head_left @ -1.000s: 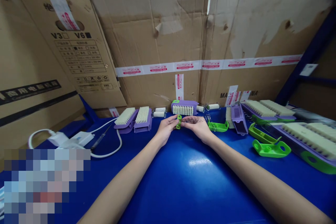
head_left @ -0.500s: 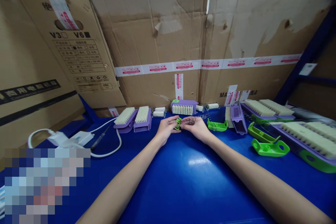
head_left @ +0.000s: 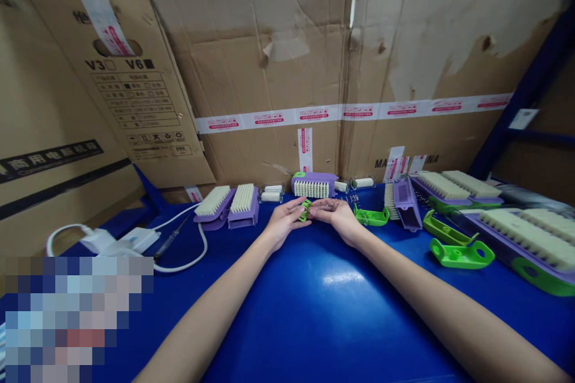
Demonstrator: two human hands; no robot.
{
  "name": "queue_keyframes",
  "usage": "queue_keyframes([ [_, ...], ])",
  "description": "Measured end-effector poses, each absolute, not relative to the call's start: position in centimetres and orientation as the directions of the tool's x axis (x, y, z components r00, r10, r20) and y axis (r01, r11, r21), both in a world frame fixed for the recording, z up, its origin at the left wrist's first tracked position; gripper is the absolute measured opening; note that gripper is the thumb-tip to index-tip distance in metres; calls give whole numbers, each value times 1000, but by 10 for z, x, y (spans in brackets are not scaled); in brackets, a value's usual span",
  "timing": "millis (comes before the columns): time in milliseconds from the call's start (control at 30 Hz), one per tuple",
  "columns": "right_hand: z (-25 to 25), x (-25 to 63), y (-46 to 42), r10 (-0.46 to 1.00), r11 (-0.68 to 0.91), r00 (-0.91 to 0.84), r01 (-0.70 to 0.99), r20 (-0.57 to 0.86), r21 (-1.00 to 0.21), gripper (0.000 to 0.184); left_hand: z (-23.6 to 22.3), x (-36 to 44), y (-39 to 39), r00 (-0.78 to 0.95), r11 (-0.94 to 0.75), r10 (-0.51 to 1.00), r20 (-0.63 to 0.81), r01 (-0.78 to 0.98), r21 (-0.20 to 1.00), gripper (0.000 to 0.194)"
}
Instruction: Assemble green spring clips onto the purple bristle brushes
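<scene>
My left hand (head_left: 282, 226) is closed around a small green plastic piece (head_left: 305, 210), pinched between thumb and fingertips over the blue table. Close on its right, my right hand (head_left: 342, 222) has its fingers pressed together, their tips touching the green piece. A thin coiled metal spring (head_left: 353, 198) shows at the back of the right hand and runs towards its fingertips. The fingers cover part of both the spring and the green piece. Just behind the hands lies a purple brush (head_left: 314, 184) with cream bristles. A green handle part (head_left: 372, 216) lies right of my right hand.
Two purple brushes (head_left: 243, 206) lie on the left, beside small clear rollers (head_left: 272, 194). More green parts (head_left: 462, 253) and large brushes (head_left: 530, 236) occupy the right. A white cable (head_left: 204, 245) and a screwdriver (head_left: 168, 240) lie left. A cardboard wall (head_left: 265, 84) stands behind.
Both hands stay at nearly the same place with the green piece between them. The right fingers have shifted slightly, and less of the spring shows over the right hand.
</scene>
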State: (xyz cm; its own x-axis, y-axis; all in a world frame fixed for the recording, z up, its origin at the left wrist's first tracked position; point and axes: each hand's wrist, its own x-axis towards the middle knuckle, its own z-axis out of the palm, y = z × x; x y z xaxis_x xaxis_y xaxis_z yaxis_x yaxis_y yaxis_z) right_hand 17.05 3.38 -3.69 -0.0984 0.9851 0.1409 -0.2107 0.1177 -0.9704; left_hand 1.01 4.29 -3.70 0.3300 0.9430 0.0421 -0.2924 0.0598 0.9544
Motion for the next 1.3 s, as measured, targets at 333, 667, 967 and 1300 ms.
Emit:
queue_keyframes([
  [333, -42, 174, 37, 986, 59, -131, -304, 104, -951, 33, -35, 13, 40, 359, 106, 933, 21, -332, 937, 45],
  [667, -41, 171, 35, 982, 114, -122, -230, 145, -967, 32, -35, 18, 40, 294, 51, 955, 30, -264, 963, 54],
  [967, -38, 170, 33, 958, 145, -229, -124, 171, -982, 30, -26, 6, 39, 448, 99, 893, -31, -130, 987, 65],
  [1300, -32, 175, 30, 930, 120, -338, -105, 149, -987, 30, -22, 4, 41, 465, 56, 882, -79, 62, 996, 57],
])
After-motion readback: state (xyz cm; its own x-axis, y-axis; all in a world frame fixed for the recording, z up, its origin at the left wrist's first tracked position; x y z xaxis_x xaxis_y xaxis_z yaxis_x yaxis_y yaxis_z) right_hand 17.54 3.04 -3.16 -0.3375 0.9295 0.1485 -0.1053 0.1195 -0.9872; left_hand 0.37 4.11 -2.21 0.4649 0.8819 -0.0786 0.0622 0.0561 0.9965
